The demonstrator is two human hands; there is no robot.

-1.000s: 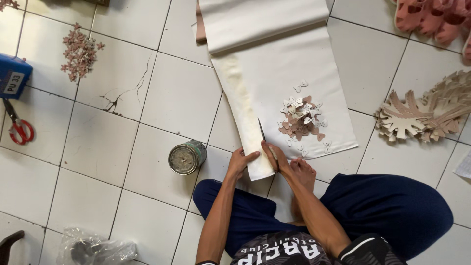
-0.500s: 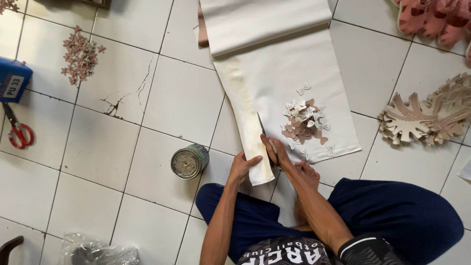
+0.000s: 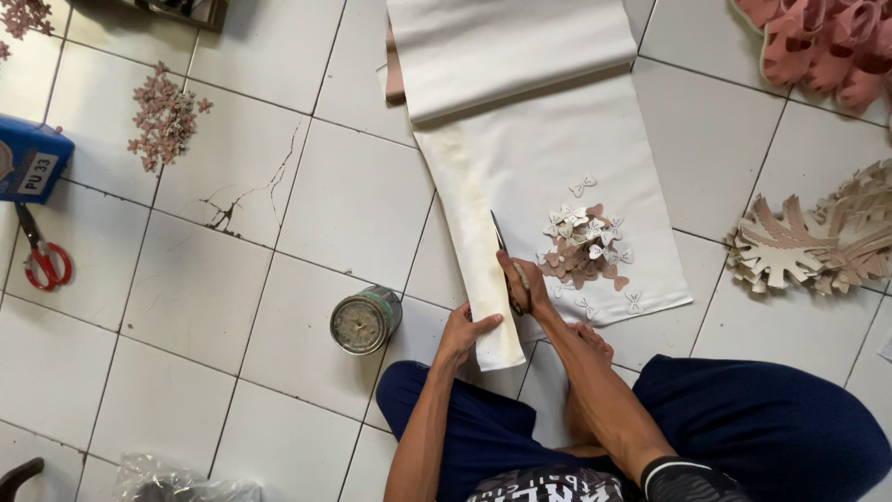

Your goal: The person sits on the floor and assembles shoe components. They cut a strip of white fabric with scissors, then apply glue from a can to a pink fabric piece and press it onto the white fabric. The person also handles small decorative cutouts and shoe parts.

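White square floor tiles (image 3: 279, 307) with dark grout lines form the work surface; one tile near the upper left carries a branching crack (image 3: 243, 200). The person sits on the floor in dark blue trousers, legs spread toward the lower edge of the view.

A long sheet of white material (image 3: 567, 149) runs from the top centre down toward the person, with its upper portion folded over. A narrow strip (image 3: 483, 279) along the sheet's left edge is separated by a cut. The right hand (image 3: 525, 284) is closed around a pair of scissors (image 3: 504, 249), blades pointing up the cut line. The left hand (image 3: 465, 330) lies flat with fingers spread, pressing the lower end of the strip against the floor. The hands are near each other but not touching.

A pile of small bow-shaped cutouts (image 3: 585, 249), white and pinkish brown, rests on the sheet just right of the scissors. A round metal tin (image 3: 364, 321) lies on its side just left of the left hand. Farther left: red-handled scissors (image 3: 42, 260), a blue box (image 3: 30, 160) and a scatter of pink flower cutouts (image 3: 165, 125). At the right edge lie beige leaf-shaped pieces (image 3: 808, 246) and, above them, pink sandal parts (image 3: 818, 46).
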